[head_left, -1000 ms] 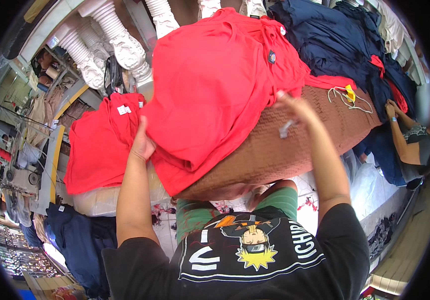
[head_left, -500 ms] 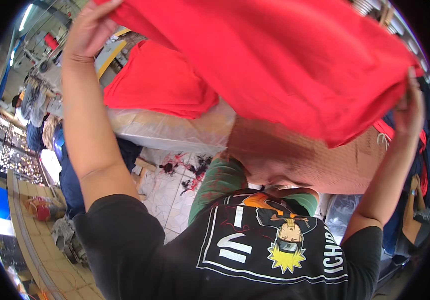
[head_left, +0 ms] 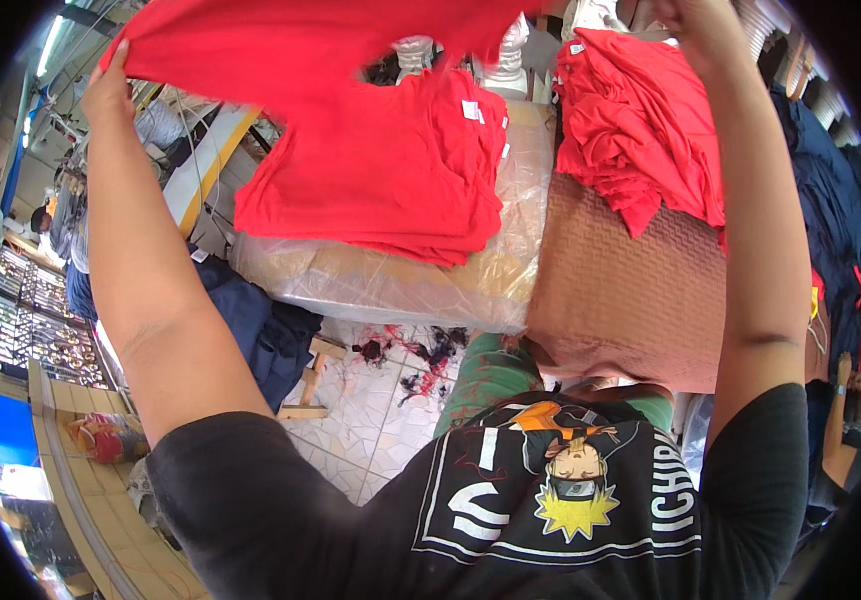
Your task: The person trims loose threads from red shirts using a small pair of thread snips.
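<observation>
A red garment [head_left: 281, 45] is stretched across the top of the view, its shape partly cut off by the upper edge. My left hand [head_left: 109, 92] pinches its left end, arm reaching far forward. Up at the top right, my right hand [head_left: 699, 30] is raised beside the garment's far side; its fingers are cut off and blurred, so I cannot tell whether they grip the cloth. Below the raised garment lies a flat stack of red garments [head_left: 371, 170] with small white labels, on a plastic-wrapped surface [head_left: 401, 285].
A looser pile of red garments [head_left: 631, 130] lies on the brown textured cover [head_left: 641, 270] to the right. Dark blue cloth [head_left: 261, 320] hangs at the left. Thread scraps [head_left: 431, 355] litter the tiled floor. Another person's arm [head_left: 838, 430] shows at the far right.
The red garment has swung up and left, uncovering the stack and the right-hand pile. My left hand moved left and slightly down; my right hand rose toward the top and moved inward.
</observation>
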The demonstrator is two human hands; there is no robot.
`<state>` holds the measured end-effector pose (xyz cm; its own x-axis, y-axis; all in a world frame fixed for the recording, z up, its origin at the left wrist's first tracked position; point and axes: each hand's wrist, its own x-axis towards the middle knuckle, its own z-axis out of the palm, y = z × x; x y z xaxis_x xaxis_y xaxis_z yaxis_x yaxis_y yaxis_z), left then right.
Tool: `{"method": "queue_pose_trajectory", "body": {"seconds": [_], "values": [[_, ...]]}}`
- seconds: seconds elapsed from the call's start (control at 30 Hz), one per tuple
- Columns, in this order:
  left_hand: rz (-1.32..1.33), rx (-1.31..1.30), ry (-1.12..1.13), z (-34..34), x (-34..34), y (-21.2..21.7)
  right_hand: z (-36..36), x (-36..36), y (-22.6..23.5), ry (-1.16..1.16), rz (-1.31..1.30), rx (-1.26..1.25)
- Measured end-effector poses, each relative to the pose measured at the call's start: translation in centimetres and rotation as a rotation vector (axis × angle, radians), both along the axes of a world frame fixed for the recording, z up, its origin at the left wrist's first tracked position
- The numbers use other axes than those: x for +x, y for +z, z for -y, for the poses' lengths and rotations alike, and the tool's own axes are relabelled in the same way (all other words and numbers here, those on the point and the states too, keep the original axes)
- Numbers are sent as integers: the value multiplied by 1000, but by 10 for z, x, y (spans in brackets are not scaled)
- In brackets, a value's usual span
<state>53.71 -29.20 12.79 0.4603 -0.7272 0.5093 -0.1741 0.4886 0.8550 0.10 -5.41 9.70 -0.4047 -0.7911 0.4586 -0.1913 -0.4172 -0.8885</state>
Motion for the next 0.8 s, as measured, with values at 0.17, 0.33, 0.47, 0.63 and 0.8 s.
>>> {"method": "queue_pose_trajectory", "body": {"seconds": [0.17,0.33,0.47,0.63,0.8], "values": [[-246,84,-102,65,54,-120,52,24,-101,181,-288,180],[-76,647,206,67,138,-250,27,68,-217,461,-822,376],[-39,453,233,68,40,-294,-23,-1,-196,857,-1525,731],[2,98,-219,81,-169,-207,-90,-115,-82,277,-1670,973],[411,-111,-775,-3,-433,-173,-177,-201,-31,-138,-1269,1145]]}}
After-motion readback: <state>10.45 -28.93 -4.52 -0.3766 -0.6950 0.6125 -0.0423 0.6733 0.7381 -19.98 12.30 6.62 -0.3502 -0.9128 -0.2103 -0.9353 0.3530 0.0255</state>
